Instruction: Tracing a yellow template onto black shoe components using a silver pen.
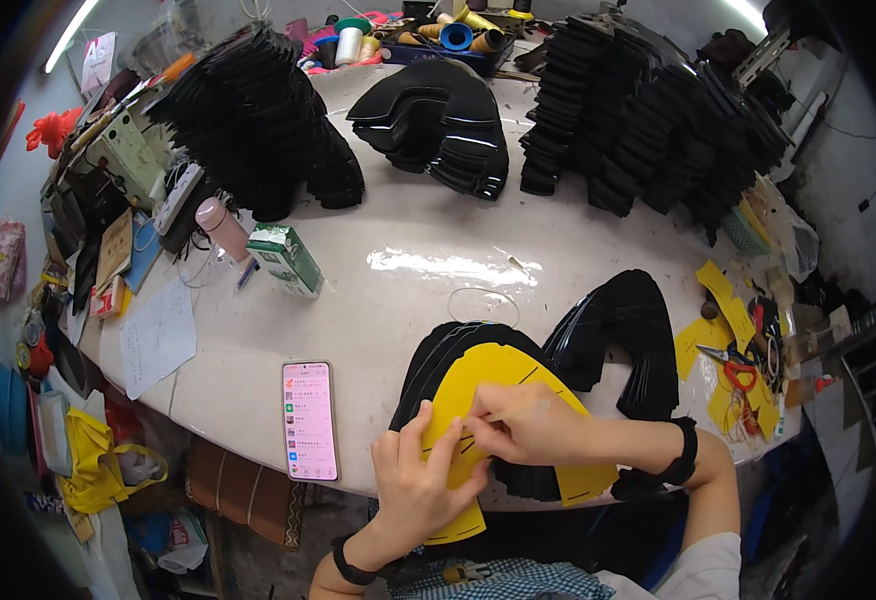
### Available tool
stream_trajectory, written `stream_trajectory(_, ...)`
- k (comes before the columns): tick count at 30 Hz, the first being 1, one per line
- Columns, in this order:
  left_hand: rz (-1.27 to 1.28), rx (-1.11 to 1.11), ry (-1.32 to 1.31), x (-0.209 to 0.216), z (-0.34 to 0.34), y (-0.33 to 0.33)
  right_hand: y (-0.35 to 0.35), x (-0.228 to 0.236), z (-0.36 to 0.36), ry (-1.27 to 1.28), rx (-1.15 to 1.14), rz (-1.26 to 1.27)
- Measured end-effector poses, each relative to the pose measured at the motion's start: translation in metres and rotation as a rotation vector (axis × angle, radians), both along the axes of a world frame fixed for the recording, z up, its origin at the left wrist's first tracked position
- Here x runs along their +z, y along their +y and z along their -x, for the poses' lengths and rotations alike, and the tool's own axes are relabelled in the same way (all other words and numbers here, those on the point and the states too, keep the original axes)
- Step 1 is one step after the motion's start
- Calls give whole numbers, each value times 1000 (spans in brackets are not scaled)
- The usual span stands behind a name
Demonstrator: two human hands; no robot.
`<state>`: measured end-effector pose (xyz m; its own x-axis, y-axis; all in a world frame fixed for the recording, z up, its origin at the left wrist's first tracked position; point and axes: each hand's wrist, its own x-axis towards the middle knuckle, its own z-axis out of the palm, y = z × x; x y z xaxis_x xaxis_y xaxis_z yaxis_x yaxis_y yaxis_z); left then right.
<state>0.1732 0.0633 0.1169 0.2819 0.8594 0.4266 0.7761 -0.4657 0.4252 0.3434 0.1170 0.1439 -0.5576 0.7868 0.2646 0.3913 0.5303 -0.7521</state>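
A yellow curved template point(493, 368) with short dark marks lies over a stack of black curved pieces point(428, 365) at the table's near edge. Stretched across the template's left part, my left hand point(413, 485) rests on it with the fingers apart. My right hand point(533, 425) is closed in a pinch over the template, close to the left fingertips. Whatever sits in that pinch is too small or hidden to make out. Just to the right stands another stack of black arched pieces point(638, 325), partly behind the yellow one.
A phone point(310, 420) with a lit screen lies left of my hands. Beyond it are a green carton point(286, 262) and a pink bottle point(221, 228). Tall black stacks point(258, 120) line the back. Red-handled scissors point(738, 372) and yellow scraps lie at right.
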Motion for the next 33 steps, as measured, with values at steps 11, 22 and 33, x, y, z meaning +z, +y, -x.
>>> stream_trajectory(11,9,-7,12,-1,-1,0,1,-6,-8,39,6,154)
stream_trajectory(22,47,-22,15,4,0,1,3,-8,-5,-91,91,-57)
stream_trajectory(33,17,-9,-3,2,0,-1,0,-2,-18,-101,38,45)
